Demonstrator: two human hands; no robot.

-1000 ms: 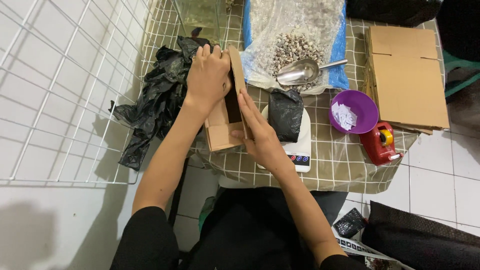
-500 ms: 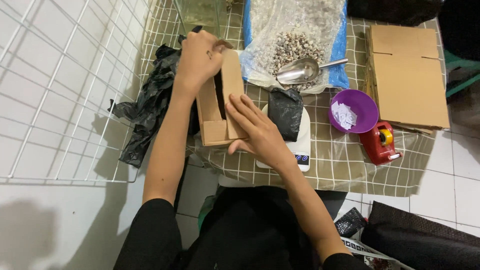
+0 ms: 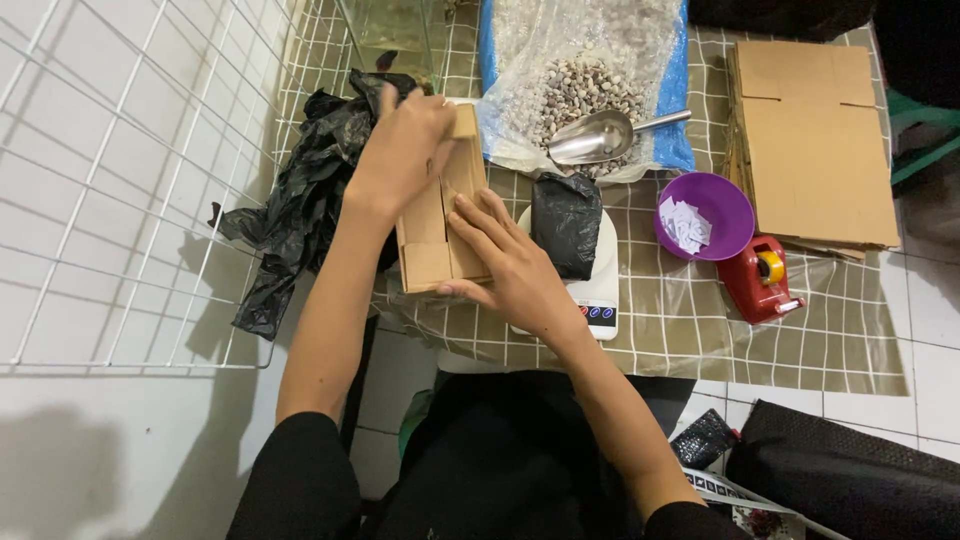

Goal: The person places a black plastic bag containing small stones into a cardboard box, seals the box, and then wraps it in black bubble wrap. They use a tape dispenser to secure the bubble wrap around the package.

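A small brown cardboard box (image 3: 443, 232) lies on the checked tablecloth (image 3: 690, 330) in front of me, its flaps folded in. My left hand (image 3: 402, 150) grips its far end from above. My right hand (image 3: 502, 262) lies flat on the box's right flap and near end, fingers spread and pressing down. Just right of the box a filled black plastic bag (image 3: 566, 222) rests on a white kitchen scale (image 3: 598, 300).
A heap of black plastic bags (image 3: 295, 200) lies left of the box beside a white wire grid (image 3: 130, 180). Behind are a clear sack of pebbles (image 3: 590, 80) with a metal scoop (image 3: 598, 137), a purple bowl (image 3: 705, 215), a red tape dispenser (image 3: 757, 278) and flat cardboard sheets (image 3: 815, 140).
The box was open with my hands at its sides; its flaps are now folded shut. My left hand moved to the far end, my right hand onto the top.
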